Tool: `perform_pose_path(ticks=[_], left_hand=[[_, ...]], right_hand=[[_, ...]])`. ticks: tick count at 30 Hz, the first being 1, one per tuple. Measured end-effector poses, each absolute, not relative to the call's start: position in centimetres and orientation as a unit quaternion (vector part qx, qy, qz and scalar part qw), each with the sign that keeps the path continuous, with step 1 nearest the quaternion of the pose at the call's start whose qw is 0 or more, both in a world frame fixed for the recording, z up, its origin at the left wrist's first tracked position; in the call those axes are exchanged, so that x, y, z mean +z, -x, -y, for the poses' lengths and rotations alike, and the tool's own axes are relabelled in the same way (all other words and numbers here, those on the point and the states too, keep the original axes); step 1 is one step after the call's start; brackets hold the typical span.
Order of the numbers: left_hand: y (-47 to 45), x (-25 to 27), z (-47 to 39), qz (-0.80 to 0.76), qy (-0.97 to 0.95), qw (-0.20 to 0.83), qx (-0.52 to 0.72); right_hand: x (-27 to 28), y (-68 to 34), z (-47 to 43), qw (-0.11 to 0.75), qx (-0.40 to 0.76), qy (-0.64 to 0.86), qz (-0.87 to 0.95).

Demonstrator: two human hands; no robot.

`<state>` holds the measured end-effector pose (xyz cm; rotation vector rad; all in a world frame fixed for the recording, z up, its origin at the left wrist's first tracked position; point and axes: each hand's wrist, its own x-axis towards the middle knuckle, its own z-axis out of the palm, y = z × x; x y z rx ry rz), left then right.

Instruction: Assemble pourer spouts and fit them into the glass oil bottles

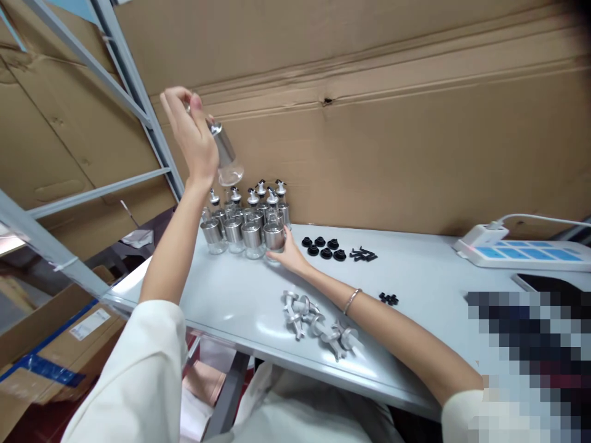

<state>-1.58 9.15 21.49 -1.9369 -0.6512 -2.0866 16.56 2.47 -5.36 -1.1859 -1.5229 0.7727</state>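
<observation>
My left hand (191, 132) is raised above the back left of the table, closed around the upper part of a glass bottle (226, 151) with a metal sleeve. That bottle hangs tilted, its clear base pointing down and right. Lower down, my right hand (292, 253) grips the rightmost front bottle (274, 235), thumb and fingers on either side of it. This bottle has an uncapped glass neck and stands in a row with several alike bottles (252, 235). Behind them are several bottles topped with silver-and-black pourers (261, 191).
Black round stoppers (325, 252), thin black pieces (364, 253) and tiny black parts (388, 299) lie on the grey table (221, 295). Loose silver pourer parts (318, 323) sit near the front edge. A power strip (521, 252) and phone (549, 285) are at right; cardboard (392, 141) stands behind.
</observation>
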Motion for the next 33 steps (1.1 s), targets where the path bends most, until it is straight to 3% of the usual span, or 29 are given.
perform_pose_path(ticks=[3,10,33], left_hand=[[2.5,18.3,-8.9,0.234,0.626,0.165,-0.726],[4.6,14.2,-13.1,0.339,0.629,0.151,-0.683],[5.1,14.4,-17.2,0.353,0.679,0.101,-0.636]], right_hand=[[-5.3,-16.5,-2.4,0.51,0.318,0.489,0.632],[-5.5,-16.6,-2.4,0.51,0.317,0.49,0.632],[-6.8,-17.0,-3.3,0.509,0.323,0.469,0.645]])
